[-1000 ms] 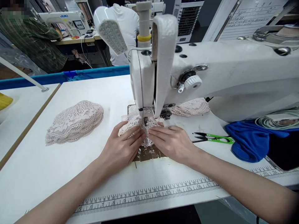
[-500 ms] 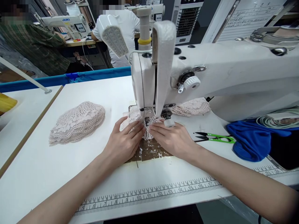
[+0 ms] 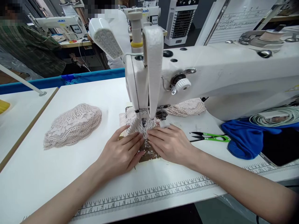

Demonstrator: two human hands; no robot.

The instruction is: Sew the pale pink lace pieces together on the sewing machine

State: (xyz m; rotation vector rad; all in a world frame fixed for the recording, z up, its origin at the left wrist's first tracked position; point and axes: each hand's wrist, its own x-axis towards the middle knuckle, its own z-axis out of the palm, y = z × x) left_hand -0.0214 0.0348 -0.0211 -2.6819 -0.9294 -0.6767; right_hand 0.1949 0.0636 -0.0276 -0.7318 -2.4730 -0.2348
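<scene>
A piece of pale pink lace (image 3: 135, 125) lies under the presser foot (image 3: 144, 122) of a white sewing machine (image 3: 210, 68). On the left front edge of that lace rests my left hand (image 3: 120, 151), its fingers stretched out and the thumb apart. My right hand (image 3: 171, 143) lies flat on the other side, fingertips at the lace just right of the needle area. Both sets of fingertips nearly meet in front of the foot. Brown plate under clear tape (image 3: 149, 154) shows between the hands. The fingertips partly cover the lace edge.
A stack of lace pieces (image 3: 73, 126) sits to the left, and another lace stack (image 3: 187, 107) lies behind the needle. Green thread snips (image 3: 216, 137), a blue cloth (image 3: 245, 140) and a coil of pale tape (image 3: 275, 116) are at right. Another person (image 3: 30, 46) works beyond.
Both hands have drawn slightly toward me from the needle, and my left thumb has spread out. More lace shows before the presser foot. The whole view has shifted a little.
</scene>
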